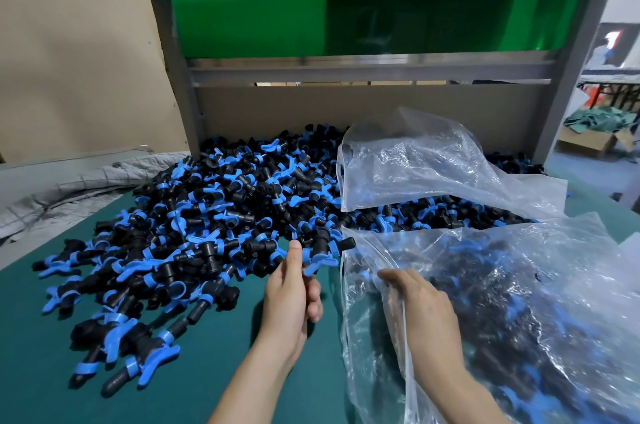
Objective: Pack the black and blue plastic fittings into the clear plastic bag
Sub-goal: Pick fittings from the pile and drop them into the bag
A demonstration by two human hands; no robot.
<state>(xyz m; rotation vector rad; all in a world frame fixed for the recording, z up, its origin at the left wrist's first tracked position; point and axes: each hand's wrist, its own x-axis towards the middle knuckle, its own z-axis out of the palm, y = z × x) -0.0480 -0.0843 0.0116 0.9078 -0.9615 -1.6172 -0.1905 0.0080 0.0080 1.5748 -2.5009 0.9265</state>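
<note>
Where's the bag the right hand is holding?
Head view, lower right, on the green mat: the bag lies right of the fittings pile, in front of a second bag, right hand gripping its mouth edge.

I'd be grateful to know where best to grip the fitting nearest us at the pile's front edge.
On that fitting, pinch the blue wing from the near side: it juts free over the green mat, while the black body lies against neighbours.
</note>
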